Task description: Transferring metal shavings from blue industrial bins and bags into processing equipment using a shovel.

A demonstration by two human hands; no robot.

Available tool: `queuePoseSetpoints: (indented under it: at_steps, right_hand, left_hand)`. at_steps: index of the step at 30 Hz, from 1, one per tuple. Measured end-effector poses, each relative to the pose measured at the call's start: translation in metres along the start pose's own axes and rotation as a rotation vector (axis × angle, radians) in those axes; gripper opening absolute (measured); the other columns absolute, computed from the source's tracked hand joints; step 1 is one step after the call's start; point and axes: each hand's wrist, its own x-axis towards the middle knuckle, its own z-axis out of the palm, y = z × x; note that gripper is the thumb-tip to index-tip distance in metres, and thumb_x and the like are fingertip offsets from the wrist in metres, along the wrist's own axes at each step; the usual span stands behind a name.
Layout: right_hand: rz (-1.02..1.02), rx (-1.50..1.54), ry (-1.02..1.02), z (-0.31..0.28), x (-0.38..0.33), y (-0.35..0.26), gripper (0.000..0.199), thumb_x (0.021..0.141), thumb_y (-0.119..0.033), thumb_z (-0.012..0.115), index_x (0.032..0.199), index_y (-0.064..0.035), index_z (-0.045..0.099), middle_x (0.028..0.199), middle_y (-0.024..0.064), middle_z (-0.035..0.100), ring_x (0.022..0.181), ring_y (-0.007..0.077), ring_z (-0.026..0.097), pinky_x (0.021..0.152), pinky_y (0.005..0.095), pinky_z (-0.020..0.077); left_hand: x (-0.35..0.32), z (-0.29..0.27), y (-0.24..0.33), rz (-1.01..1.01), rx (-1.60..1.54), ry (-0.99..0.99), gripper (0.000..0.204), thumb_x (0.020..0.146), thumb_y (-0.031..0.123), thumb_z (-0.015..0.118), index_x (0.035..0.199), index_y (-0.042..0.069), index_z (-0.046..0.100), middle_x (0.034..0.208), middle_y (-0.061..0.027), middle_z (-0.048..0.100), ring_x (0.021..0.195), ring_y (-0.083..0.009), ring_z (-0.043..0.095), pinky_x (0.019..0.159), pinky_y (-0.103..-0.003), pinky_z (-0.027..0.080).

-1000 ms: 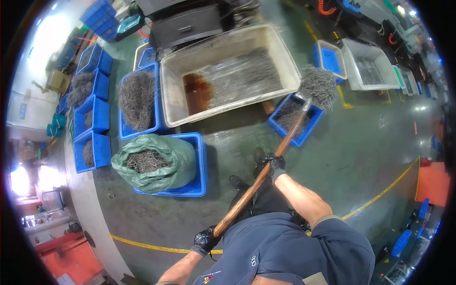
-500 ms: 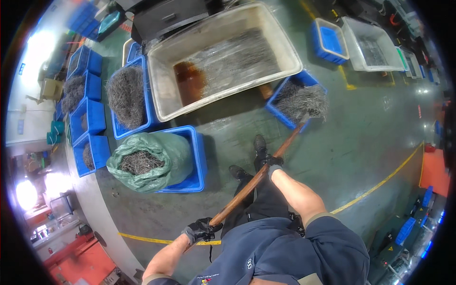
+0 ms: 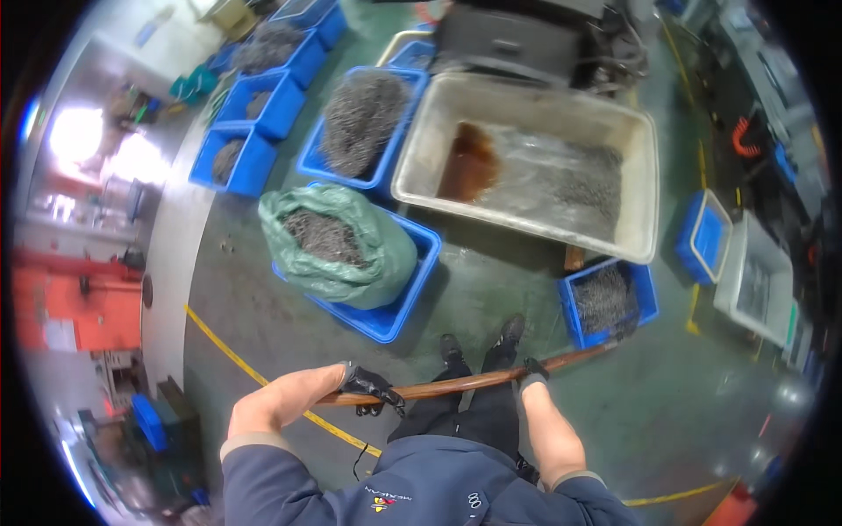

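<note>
Gripping with gloved fingers curled tight, the left hand (image 3: pixel 368 387) and right hand (image 3: pixel 531 372) hold a long wooden handle (image 3: pixel 465 383) across the near legs, its head in the small blue crate (image 3: pixel 607 302) at right. Metal scraps could spill if it tips. Earlier, the loaded head hung higher.

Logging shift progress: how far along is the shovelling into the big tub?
Done: the big beige tub already holds a layer of grey metal scrap. In hand: left hand and right hand grip the wooden handle, its far end at the small blue crate. Left: that crate holds scrap, and other blue crates are heaped.
</note>
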Motion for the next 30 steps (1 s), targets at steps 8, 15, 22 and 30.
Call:
queuePoseSetpoints:
  at_steps: [8, 15, 22, 30]
  right_hand:
    - [0.154, 0.141, -0.36, -0.032, -0.017, -0.017, 0.007, 0.082, -0.016, 0.06, 0.085, -0.013, 0.054, 0.083, 0.0059, 0.058, 0.078, 0.0228, 0.057, 0.073, 0.037, 0.0487]
    - [-0.123, 0.198, -0.396, -0.031, -0.102, -0.061, 0.013, 0.079, -0.011, 0.064, 0.089, -0.0108, 0.055, 0.077, 0.006, 0.059, 0.071, 0.023, 0.058, 0.068, 0.0377, 0.0498]
    - [-0.463, -0.038, -0.329, 0.009, -0.098, -0.104, 0.02, 0.077, -0.016, 0.069, 0.091, -0.0104, 0.055, 0.076, 0.0045, 0.055, 0.068, 0.0212, 0.056, 0.061, 0.0363, 0.0486]
    - [-0.213, -0.01, -0.778, 0.065, -0.094, -0.159, 0.02, 0.078, -0.017, 0.071, 0.089, -0.01, 0.055, 0.07, 0.004, 0.05, 0.068, 0.022, 0.056, 0.062, 0.036, 0.0504]
  left_hand:
    - [0.006, -0.009, -0.05, 0.146, 0.345, 0.308, 0.039, 0.079, 0.048, 0.065, 0.098, 0.015, 0.064, 0.063, -0.0047, 0.06, 0.053, -0.014, 0.059, 0.05, -0.03, 0.048]
    - [0.014, 0.011, -0.102, 0.542, 0.856, 0.97, 0.033, 0.082, 0.041, 0.059, 0.105, 0.018, 0.062, 0.086, -0.0107, 0.067, 0.075, -0.0273, 0.065, 0.066, -0.04, 0.051]
    - [-0.012, 0.05, -0.088, 0.464, 0.703, 1.045, 0.029, 0.081, 0.037, 0.059, 0.103, 0.018, 0.062, 0.088, -0.0106, 0.067, 0.082, -0.029, 0.064, 0.07, -0.042, 0.05]
    - [-0.035, 0.085, -0.024, 0.277, -0.021, 0.557, 0.038, 0.079, 0.041, 0.068, 0.103, 0.011, 0.065, 0.068, 0.0, 0.062, 0.059, -0.007, 0.057, 0.055, -0.024, 0.046]
